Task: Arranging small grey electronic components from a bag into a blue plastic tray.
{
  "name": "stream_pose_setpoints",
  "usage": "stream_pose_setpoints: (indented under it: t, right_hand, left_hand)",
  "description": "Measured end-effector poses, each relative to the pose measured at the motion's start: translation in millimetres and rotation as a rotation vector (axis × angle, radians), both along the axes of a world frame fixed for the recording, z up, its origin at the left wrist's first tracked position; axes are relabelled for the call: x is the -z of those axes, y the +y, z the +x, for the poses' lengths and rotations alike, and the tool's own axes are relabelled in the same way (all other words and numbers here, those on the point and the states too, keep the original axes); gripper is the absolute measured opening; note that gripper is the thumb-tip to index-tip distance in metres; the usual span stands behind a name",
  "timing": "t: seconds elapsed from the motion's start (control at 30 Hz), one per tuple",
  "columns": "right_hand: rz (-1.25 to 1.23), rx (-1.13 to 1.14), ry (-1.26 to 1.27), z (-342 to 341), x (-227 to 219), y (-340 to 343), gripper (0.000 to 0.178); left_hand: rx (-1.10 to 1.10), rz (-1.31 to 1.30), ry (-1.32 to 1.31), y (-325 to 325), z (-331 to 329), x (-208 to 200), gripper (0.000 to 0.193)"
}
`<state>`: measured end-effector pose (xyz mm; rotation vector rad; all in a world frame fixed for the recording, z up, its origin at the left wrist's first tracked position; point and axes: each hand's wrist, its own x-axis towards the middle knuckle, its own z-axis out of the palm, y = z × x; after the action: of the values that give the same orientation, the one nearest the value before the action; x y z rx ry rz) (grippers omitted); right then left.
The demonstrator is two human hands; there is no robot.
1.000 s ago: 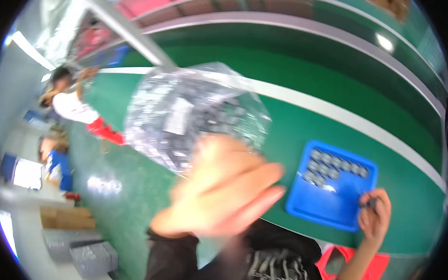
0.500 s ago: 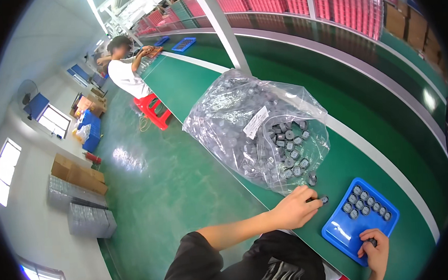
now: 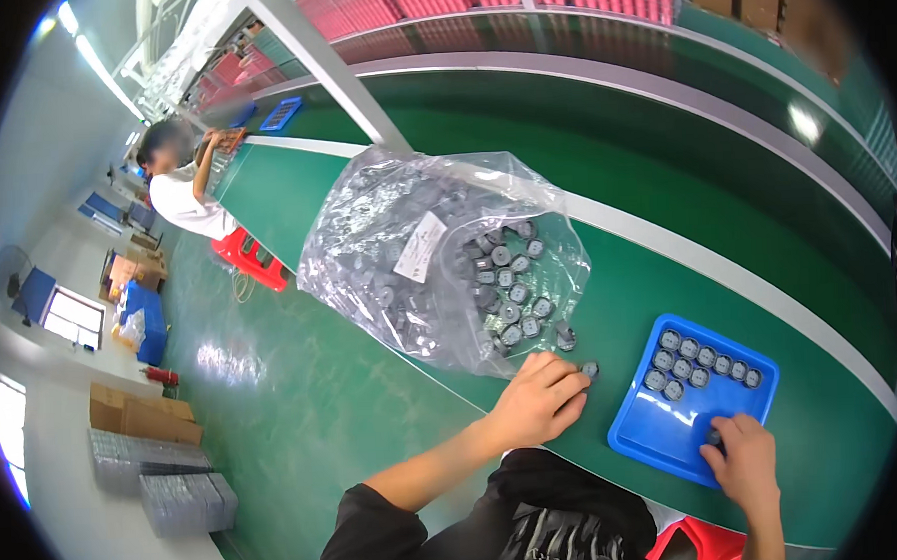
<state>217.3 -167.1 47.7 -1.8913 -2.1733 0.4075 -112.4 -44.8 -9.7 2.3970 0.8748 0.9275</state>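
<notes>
My left hand (image 3: 540, 404) rests by the open mouth of a large clear plastic bag (image 3: 357, 249), its fingers curled together. At its fingertips is a small dark grey round part (image 3: 591, 371) with a paler face. More of these parts (image 3: 509, 277) lie heaped in the bag, and one loose part (image 3: 566, 336) sits by its lip. To the right stands a shallow blue tray (image 3: 631, 437), with several parts (image 3: 682, 368) in rows at its far side. Over the tray's near right side, my right hand (image 3: 747, 457) pinches another round part (image 3: 715, 437), mostly hidden by the fingers.
The long green bench (image 3: 474, 399) carries bag and tray; a pale rail (image 3: 667, 245) runs along its far side. A grey post (image 3: 329, 70) rises behind the bag. Farther left, a co-worker (image 3: 185, 196) sits on a red stool (image 3: 247, 259). Cartons (image 3: 144, 413) line the wall.
The whole view has shifted, so bag and tray appear farther left. My right hand has turned more palm-down over the tray, still pinching its part. My left hand remains beside the bag's mouth.
</notes>
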Motion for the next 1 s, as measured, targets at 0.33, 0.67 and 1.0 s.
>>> stream_pose_setpoints:
  t: [0.33, 0.67, 1.0]
  right_hand:
    - [0.046, -0.083, 0.019, -2.7, -3.1, 7.2, 0.019]
    - [0.187, -0.049, -0.001, -0.6, 12.7, 7.8, 0.023]
    - [0.179, -0.247, -0.039, -7.3, 8.1, 5.5, 0.028]
  left_hand:
    - [-0.235, -0.042, 0.063, 36.2, -0.9, -12.7, 0.015]
    - [0.059, -0.003, 0.132, 7.4, -12.0, -7.1, 0.035]
    - [-0.120, 0.094, -0.032, -11.4, -2.8, 8.7, 0.035]
